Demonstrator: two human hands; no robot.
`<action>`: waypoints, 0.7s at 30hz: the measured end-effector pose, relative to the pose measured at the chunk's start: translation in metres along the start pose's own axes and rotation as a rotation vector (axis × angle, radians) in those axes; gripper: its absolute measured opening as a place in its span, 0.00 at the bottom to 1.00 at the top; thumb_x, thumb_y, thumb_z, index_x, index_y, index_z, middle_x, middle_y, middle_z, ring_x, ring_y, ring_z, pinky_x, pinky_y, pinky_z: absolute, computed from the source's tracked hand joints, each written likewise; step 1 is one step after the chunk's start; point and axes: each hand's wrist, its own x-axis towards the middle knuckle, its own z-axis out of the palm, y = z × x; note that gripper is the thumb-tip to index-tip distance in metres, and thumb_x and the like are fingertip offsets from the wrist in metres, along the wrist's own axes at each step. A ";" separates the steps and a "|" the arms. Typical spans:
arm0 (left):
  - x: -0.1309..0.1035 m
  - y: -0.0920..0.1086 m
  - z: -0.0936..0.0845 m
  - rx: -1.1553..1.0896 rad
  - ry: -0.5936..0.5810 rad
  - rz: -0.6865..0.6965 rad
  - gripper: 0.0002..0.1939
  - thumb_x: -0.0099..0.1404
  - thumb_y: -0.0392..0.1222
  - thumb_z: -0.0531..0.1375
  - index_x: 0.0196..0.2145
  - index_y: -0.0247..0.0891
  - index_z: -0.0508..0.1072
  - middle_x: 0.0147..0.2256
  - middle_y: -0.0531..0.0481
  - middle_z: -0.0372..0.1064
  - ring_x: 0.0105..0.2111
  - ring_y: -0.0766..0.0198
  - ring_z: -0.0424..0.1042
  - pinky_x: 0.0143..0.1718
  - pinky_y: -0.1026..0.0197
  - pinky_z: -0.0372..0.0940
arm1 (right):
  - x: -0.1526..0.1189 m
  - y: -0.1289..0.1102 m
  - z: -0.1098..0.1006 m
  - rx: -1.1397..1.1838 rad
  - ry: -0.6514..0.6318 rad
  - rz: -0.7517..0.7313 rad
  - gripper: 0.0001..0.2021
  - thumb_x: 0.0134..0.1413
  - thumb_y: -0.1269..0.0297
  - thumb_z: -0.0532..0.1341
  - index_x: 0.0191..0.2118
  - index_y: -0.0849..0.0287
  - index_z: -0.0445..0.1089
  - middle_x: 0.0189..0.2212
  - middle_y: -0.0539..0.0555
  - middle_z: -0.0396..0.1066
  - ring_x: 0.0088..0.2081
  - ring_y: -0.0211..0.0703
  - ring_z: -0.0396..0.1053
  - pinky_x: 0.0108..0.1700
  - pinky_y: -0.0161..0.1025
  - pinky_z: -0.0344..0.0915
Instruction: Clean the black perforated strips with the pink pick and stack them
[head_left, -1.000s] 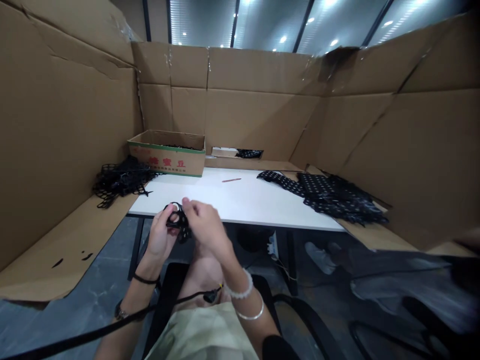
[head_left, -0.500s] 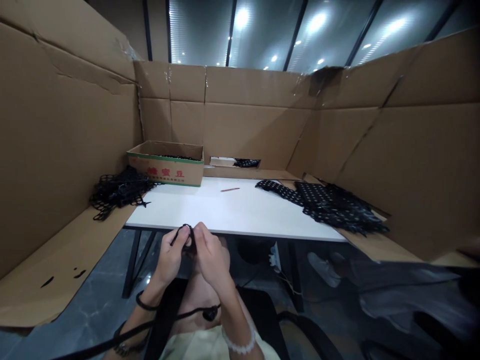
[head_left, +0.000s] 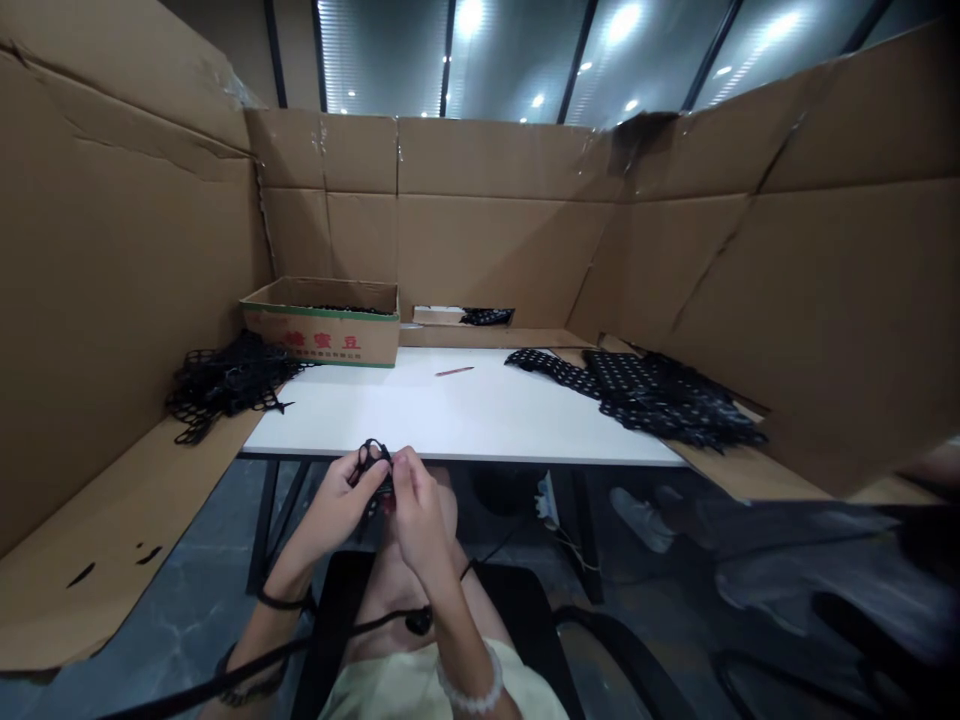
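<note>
Meanwhile, both hands' fingers (head_left: pixel 379 472) pinching black netting (head_left: pixel 366 458) near a red-lettered box (head_left: pixel 324 338).

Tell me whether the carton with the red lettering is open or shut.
Open: no flap covers the top of the carton, and black material shows inside, behind the front rim. How deep it goes, I cannot tell.

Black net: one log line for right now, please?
left hand: holding black net | right hand: fingers closed at net | thin stick: on white table
</note>
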 end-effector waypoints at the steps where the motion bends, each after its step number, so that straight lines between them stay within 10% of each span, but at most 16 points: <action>1: -0.001 0.000 0.001 0.005 -0.031 0.005 0.12 0.56 0.47 0.63 0.25 0.34 0.72 0.24 0.52 0.65 0.26 0.67 0.63 0.30 0.67 0.63 | 0.001 0.000 -0.001 -0.009 -0.015 -0.003 0.18 0.59 0.47 0.49 0.27 0.56 0.56 0.19 0.45 0.55 0.22 0.34 0.53 0.24 0.32 0.53; 14: -0.002 -0.008 0.003 0.086 -0.094 0.026 0.16 0.55 0.47 0.64 0.18 0.34 0.69 0.16 0.55 0.59 0.17 0.70 0.58 0.20 0.68 0.56 | 0.005 0.002 -0.019 -0.080 -0.233 0.024 0.17 0.59 0.50 0.49 0.30 0.57 0.61 0.19 0.47 0.60 0.20 0.34 0.56 0.22 0.32 0.53; 21: 0.008 -0.015 0.018 -0.459 0.216 -0.059 0.12 0.46 0.39 0.69 0.20 0.34 0.68 0.20 0.55 0.64 0.23 0.71 0.64 0.27 0.68 0.63 | 0.014 0.025 0.009 0.455 0.091 0.013 0.15 0.54 0.49 0.55 0.28 0.56 0.60 0.23 0.49 0.59 0.22 0.35 0.55 0.24 0.34 0.56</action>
